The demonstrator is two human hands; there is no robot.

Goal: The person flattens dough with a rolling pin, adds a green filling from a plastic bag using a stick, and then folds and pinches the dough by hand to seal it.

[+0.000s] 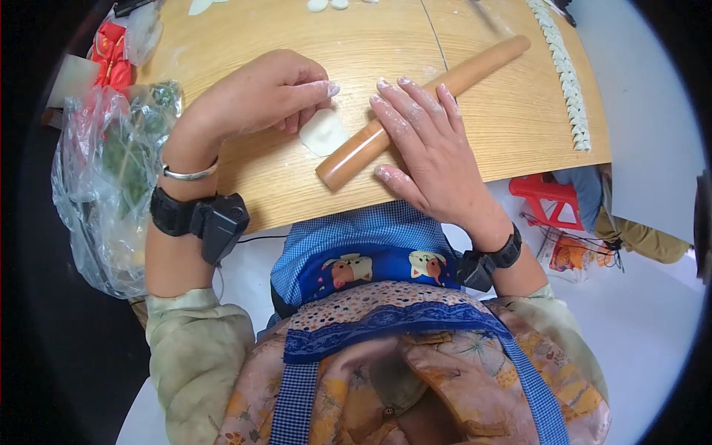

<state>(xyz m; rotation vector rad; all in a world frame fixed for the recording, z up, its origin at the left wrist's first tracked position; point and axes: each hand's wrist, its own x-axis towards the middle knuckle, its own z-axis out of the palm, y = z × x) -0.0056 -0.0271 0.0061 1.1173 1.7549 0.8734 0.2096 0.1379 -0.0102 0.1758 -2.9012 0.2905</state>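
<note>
My left hand [285, 96] is bent at the wrist over the table, fingers loosely curled and thumb stretched out with white flour on its tip. Its lower fingertips are at the upper left edge of a small round dough wrapper [325, 133], which lies flat. Whether they touch the dough is hard to tell. A wooden rolling pin [348, 161] lies diagonally, its near end beside the wrapper. Across the pin my right hand [430, 141] rests palm down, its floury fingers stretched out and thumb apart.
A long row of folded dough pieces [565, 78] runs along the right side of the wooden table [259, 182]. More dough pieces [317, 4] lie at the far edge. At the left is a clear plastic bag [96, 193] with something green inside. A red stool [552, 196] stands below right.
</note>
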